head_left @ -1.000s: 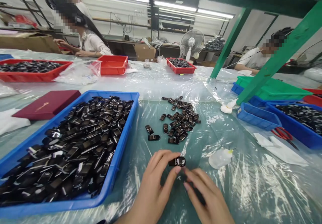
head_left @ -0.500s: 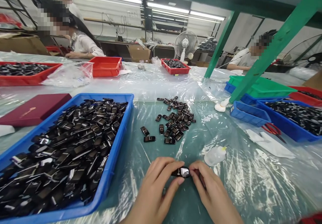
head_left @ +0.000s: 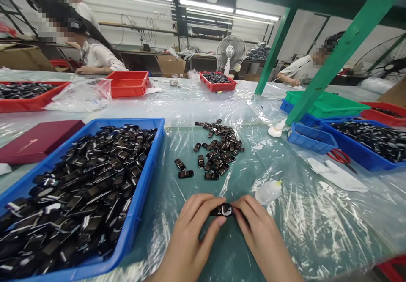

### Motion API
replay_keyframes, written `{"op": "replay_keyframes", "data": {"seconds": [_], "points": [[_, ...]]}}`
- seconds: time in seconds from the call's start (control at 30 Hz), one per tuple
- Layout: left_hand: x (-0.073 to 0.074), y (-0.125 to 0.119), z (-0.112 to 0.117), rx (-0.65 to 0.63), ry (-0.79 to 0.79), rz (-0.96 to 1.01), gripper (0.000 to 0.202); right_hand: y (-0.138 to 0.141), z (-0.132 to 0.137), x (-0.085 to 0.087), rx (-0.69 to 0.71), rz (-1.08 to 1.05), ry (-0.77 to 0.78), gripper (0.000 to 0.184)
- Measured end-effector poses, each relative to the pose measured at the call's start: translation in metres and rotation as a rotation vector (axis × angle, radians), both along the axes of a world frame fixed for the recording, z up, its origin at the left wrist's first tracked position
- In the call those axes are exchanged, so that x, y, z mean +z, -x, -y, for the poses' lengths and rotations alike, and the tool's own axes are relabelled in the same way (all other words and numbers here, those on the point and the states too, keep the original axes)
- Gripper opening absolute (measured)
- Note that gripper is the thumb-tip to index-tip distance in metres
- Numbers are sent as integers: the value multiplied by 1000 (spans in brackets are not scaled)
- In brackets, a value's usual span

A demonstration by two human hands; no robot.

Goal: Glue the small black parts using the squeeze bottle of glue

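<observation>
A small glossy black piece (head_left: 224, 209), oblong with a shiny rounded end, is held just above the green table mat. My left hand (head_left: 198, 218) pinches its left part between thumb and fingers. At its right end the bent fingers of my right hand (head_left: 250, 214) close in a pinch; their tips touch the piece, partly hidden. Beyond the hands lies a loose pile of similar black pieces (head_left: 223, 146), with a few lying apart at its left. A translucent squeeze bottle (head_left: 267, 192) rests on its side just past my right hand.
At left, a blue tray (head_left: 139, 197) is heaped with black pieces, beside a maroon box (head_left: 41, 140). A green post (head_left: 336, 58) crosses the right side near blue bins (head_left: 312, 138) and red-handled scissors (head_left: 341, 156). Red trays (head_left: 128, 84) and other people are farther back.
The view has shifted slightly, and the hands with the black piece appear a little farther left. Light falls differently on the piece. The person at right has brought a hand onto the table.
</observation>
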State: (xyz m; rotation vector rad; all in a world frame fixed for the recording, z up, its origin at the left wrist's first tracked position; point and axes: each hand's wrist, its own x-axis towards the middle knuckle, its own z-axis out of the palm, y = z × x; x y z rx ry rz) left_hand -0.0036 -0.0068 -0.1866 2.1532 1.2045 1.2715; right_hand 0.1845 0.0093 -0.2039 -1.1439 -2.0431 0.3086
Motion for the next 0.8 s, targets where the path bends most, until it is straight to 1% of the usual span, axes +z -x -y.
{"op": "replay_keyframes", "data": {"seconds": [0.07, 0.13, 0.23, 0.3, 0.37, 0.4, 0.43, 0.47, 0.5, 0.57, 0.6, 0.7, 0.8], "points": [[1, 0, 1, -11, -1, -3, 24, -4, 2, 2, -7, -102, 57, 25], [1, 0, 1, -31, -6, -11, 24, -9, 4, 1, -17, -218, 118, 19], [2, -1, 2, -54, -13, -38, 25, -15, 9, -2, -9, -436, 229, 18], [2, -1, 2, -72, -39, -64, 27, -13, 14, -1, 38, -566, 276, 22], [2, -1, 3, -90, -72, -85, 28, -6, 21, 5, 52, -681, 314, 23], [2, -1, 3, -98, -84, -92, 28, 0, 24, 10, 27, -743, 341, 22], [2, 0, 4, -106, -90, -95, 29, 6, 28, 16, -34, -843, 379, 20], [3, 0, 4, -114, -97, -94, 29, 13, 32, 21, -82, -912, 380, 20], [3, 0, 5, -123, -101, -92, 30, 20, 35, 25, -118, -944, 352, 19], [3, 0, 5, -150, -116, -82, 29, 30, 39, 27, -151, -926, 247, 14], [3, 0, 6, -162, -124, -75, 28, 34, 40, 26, -149, -884, 175, 12], [2, -1, 5, -185, -123, -43, 26, 37, 38, 17, -135, -728, -18, 17], [1, -2, 4, -190, -113, -19, 24, 38, 37, 10, -155, -669, -102, 20]]}}
